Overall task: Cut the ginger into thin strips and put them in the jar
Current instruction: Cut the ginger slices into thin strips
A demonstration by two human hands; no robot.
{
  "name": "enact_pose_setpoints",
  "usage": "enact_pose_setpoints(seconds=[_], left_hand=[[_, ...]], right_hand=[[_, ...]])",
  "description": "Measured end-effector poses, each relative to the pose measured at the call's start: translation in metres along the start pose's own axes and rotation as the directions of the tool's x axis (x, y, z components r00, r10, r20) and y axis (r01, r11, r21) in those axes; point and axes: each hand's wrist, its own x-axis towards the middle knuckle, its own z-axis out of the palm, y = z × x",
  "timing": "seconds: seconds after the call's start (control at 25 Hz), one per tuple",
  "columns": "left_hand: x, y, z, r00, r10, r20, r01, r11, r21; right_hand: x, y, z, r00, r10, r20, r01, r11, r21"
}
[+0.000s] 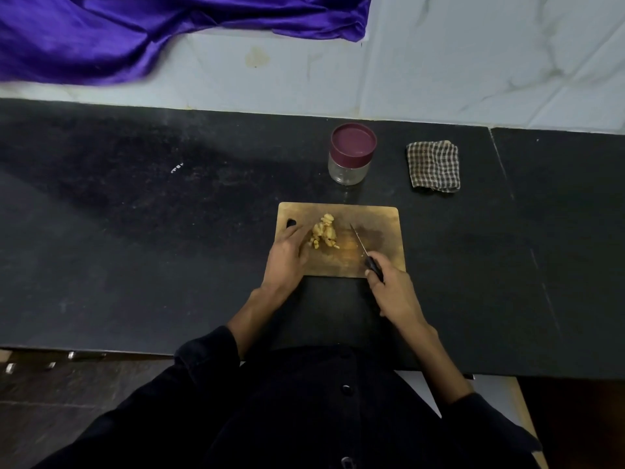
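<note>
Head view: cut ginger (324, 235) piled mid-left on cutting board (378, 218). Left hand (286, 255) flat beside it; right hand (394, 292) grips knife (363, 250). Strips light, damp; pinch gently. Lidded jar (351, 154) behind board.

One view only — a wide-angle camera on the person's head, looking forward and steeply down. It faces the black counter (169, 231) and tiled wall (473, 62) beyond the hands, with the wooden cutting board (378, 214) near centre — the person's dark shirt (304, 418) fills the bottom edge.
</note>
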Motion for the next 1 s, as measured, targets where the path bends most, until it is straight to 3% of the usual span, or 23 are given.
enact_pose_setpoints(seconds=[0.32,0.6,1.0], left_hand=[[0.055,0.01,0.007,0.996,-0.063,0.064,0.061,0.998,0.033],[0.079,0.013,0.01,0.945,-0.245,0.215,0.238,0.97,0.058],[0.088,0.023,-0.002,0.94,-0.308,0.147,0.317,0.948,-0.037]], right_hand=[[0.004,0.009,-0.003,0.999,0.039,-0.007,-0.038,0.997,0.071],[0.012,0.011,-0.002,0.997,0.072,-0.004,-0.072,0.993,0.098],[0.013,0.012,-0.002,0.995,0.099,0.029,-0.102,0.984,0.144]])
